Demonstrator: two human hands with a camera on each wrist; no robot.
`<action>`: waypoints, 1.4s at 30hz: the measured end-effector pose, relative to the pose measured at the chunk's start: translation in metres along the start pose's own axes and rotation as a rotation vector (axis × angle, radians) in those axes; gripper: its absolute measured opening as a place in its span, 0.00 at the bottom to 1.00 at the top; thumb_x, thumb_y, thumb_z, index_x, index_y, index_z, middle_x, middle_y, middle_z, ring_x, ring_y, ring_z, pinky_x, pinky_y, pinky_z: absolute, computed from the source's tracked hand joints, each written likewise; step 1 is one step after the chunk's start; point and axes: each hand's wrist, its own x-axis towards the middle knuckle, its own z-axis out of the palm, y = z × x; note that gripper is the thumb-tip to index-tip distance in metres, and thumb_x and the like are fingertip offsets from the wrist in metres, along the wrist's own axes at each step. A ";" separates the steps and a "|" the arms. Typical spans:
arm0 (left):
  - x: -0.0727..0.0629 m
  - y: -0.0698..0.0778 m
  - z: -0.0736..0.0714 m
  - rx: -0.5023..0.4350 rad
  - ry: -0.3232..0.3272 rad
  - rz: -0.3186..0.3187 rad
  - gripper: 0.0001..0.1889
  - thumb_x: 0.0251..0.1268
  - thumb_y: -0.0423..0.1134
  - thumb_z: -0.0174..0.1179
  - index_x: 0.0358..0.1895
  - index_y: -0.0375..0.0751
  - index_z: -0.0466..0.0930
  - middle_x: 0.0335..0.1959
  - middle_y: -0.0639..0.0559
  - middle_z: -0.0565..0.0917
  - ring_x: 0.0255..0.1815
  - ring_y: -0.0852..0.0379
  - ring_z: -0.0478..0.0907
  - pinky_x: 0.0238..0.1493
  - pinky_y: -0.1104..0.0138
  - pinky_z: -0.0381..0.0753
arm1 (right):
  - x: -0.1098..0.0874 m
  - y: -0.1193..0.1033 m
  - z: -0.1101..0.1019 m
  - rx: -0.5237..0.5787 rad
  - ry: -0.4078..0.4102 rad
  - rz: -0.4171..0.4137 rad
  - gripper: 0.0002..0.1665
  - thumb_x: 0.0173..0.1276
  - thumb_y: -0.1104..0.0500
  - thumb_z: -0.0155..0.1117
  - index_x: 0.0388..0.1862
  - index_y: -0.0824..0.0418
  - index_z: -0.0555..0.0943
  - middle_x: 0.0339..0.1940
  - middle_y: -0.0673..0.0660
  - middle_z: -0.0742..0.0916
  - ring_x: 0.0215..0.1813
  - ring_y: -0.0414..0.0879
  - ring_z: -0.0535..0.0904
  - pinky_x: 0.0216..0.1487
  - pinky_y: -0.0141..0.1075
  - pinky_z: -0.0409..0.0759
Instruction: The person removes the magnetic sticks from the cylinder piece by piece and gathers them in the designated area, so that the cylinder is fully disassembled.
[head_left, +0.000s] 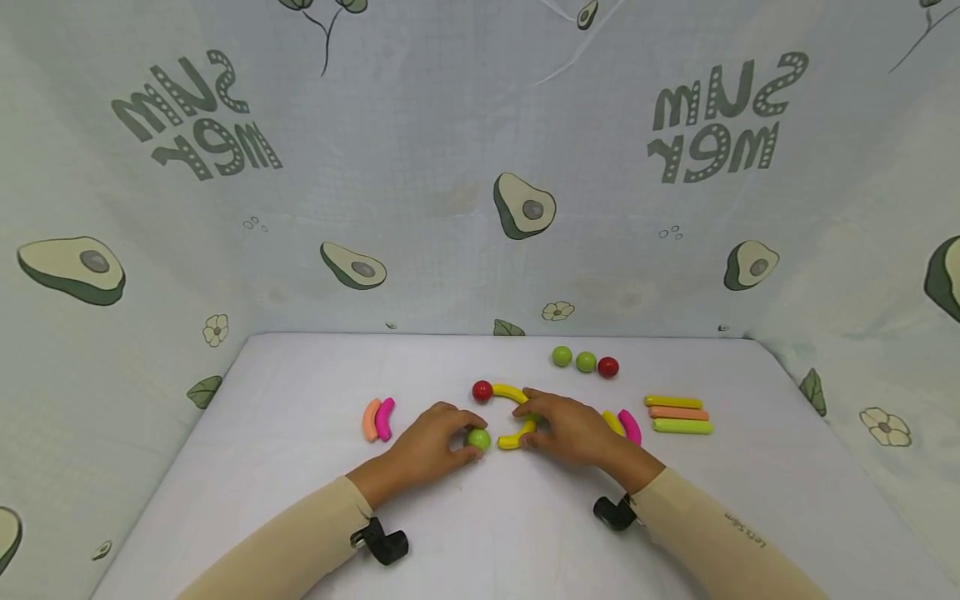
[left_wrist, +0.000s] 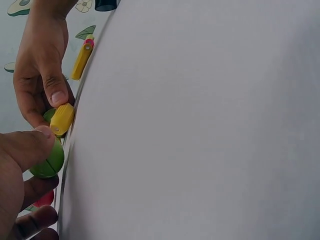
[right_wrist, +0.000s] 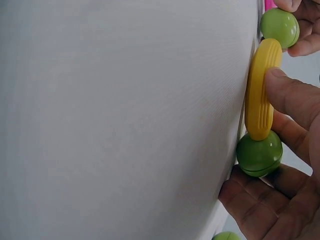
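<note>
On the white table my left hand (head_left: pixel 431 443) pinches a green ball (head_left: pixel 479 439) between thumb and fingers. My right hand (head_left: pixel 572 427) has its thumb on a yellow curved stick (right_wrist: pixel 260 90) and its fingers curled round a second green ball (right_wrist: pixel 260 155) at that stick's end. In the right wrist view, the stick's other end lies close against the left hand's ball; whether they touch I cannot tell. Another yellow curved stick (head_left: pixel 507 392) runs from a red ball (head_left: pixel 482 391) towards the right fingers, which partly cover its end.
Two green balls and a red ball (head_left: pixel 608 367) lie at the back. Orange and pink curved sticks (head_left: pixel 384 419) lie left; a yellow and a pink one (head_left: pixel 630 427) lie beside the right forearm. Straight yellow, orange and green sticks (head_left: pixel 682 426) lie further right. A printed cloth hangs behind.
</note>
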 end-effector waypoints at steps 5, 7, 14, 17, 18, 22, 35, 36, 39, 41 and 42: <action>0.000 -0.003 -0.009 0.008 0.016 -0.036 0.21 0.63 0.44 0.74 0.59 0.49 0.84 0.48 0.61 0.84 0.57 0.56 0.75 0.60 0.59 0.78 | 0.000 -0.001 -0.001 0.000 -0.002 0.008 0.24 0.62 0.49 0.79 0.57 0.45 0.86 0.75 0.54 0.75 0.73 0.55 0.71 0.66 0.56 0.74; 0.000 -0.004 -0.013 0.009 0.027 -0.043 0.21 0.62 0.43 0.74 0.59 0.48 0.84 0.48 0.60 0.85 0.57 0.55 0.75 0.60 0.58 0.77 | -0.001 -0.001 -0.001 0.000 -0.001 0.012 0.24 0.62 0.49 0.79 0.57 0.45 0.86 0.75 0.53 0.75 0.73 0.55 0.71 0.66 0.56 0.74; -0.001 -0.014 -0.028 -0.006 0.077 -0.105 0.21 0.60 0.43 0.76 0.56 0.49 0.85 0.46 0.60 0.84 0.57 0.54 0.75 0.60 0.57 0.77 | -0.001 -0.002 0.000 -0.005 -0.002 0.029 0.23 0.62 0.49 0.79 0.57 0.44 0.86 0.75 0.53 0.75 0.74 0.55 0.71 0.67 0.56 0.73; -0.002 -0.019 -0.035 0.002 0.102 -0.127 0.21 0.58 0.44 0.77 0.55 0.49 0.85 0.45 0.61 0.84 0.57 0.54 0.75 0.60 0.56 0.76 | -0.001 -0.003 0.000 -0.004 -0.002 0.035 0.24 0.62 0.49 0.79 0.57 0.43 0.86 0.75 0.52 0.75 0.74 0.55 0.71 0.67 0.56 0.73; -0.002 -0.020 -0.038 0.002 0.110 -0.135 0.21 0.58 0.45 0.77 0.55 0.50 0.86 0.45 0.61 0.84 0.57 0.54 0.75 0.61 0.56 0.76 | -0.001 -0.003 0.000 -0.003 -0.002 0.037 0.24 0.62 0.49 0.79 0.57 0.43 0.86 0.75 0.52 0.75 0.74 0.55 0.70 0.67 0.56 0.73; -0.002 -0.026 -0.048 -0.017 0.140 -0.156 0.22 0.59 0.43 0.76 0.57 0.47 0.86 0.48 0.59 0.85 0.58 0.52 0.77 0.63 0.54 0.75 | -0.002 -0.003 0.000 0.004 -0.002 0.038 0.24 0.62 0.49 0.79 0.57 0.44 0.86 0.75 0.53 0.75 0.74 0.55 0.71 0.67 0.57 0.73; -0.002 -0.046 -0.069 -0.118 0.261 -0.224 0.21 0.62 0.33 0.73 0.59 0.41 0.84 0.51 0.51 0.84 0.47 0.51 0.80 0.49 0.59 0.81 | -0.002 -0.003 0.000 0.011 -0.003 0.040 0.24 0.62 0.49 0.79 0.58 0.44 0.86 0.75 0.52 0.75 0.74 0.55 0.71 0.67 0.56 0.73; -0.002 -0.047 -0.071 -0.122 0.262 -0.239 0.21 0.62 0.33 0.73 0.59 0.41 0.84 0.50 0.51 0.84 0.46 0.51 0.80 0.48 0.59 0.81 | -0.002 -0.003 0.000 0.012 -0.002 0.039 0.24 0.62 0.49 0.79 0.58 0.44 0.86 0.75 0.52 0.75 0.74 0.55 0.71 0.67 0.56 0.73; -0.001 -0.050 -0.075 -0.137 0.262 -0.284 0.22 0.62 0.34 0.73 0.60 0.42 0.83 0.47 0.51 0.84 0.42 0.51 0.79 0.45 0.59 0.80 | -0.002 -0.003 0.000 0.014 0.001 0.032 0.24 0.62 0.49 0.79 0.57 0.44 0.86 0.75 0.53 0.75 0.73 0.55 0.71 0.67 0.56 0.73; -0.001 -0.053 -0.078 -0.148 0.263 -0.302 0.23 0.62 0.34 0.73 0.61 0.41 0.82 0.46 0.50 0.84 0.41 0.51 0.80 0.45 0.58 0.81 | -0.003 -0.003 0.000 0.015 0.003 0.028 0.24 0.62 0.49 0.79 0.57 0.44 0.86 0.75 0.53 0.75 0.73 0.54 0.71 0.67 0.55 0.73; 0.000 -0.054 -0.079 -0.150 0.263 -0.311 0.23 0.62 0.34 0.72 0.61 0.41 0.82 0.46 0.49 0.84 0.41 0.51 0.80 0.45 0.58 0.81 | -0.003 -0.003 0.000 0.015 0.003 0.028 0.24 0.61 0.49 0.79 0.57 0.44 0.86 0.75 0.53 0.75 0.73 0.54 0.71 0.67 0.55 0.73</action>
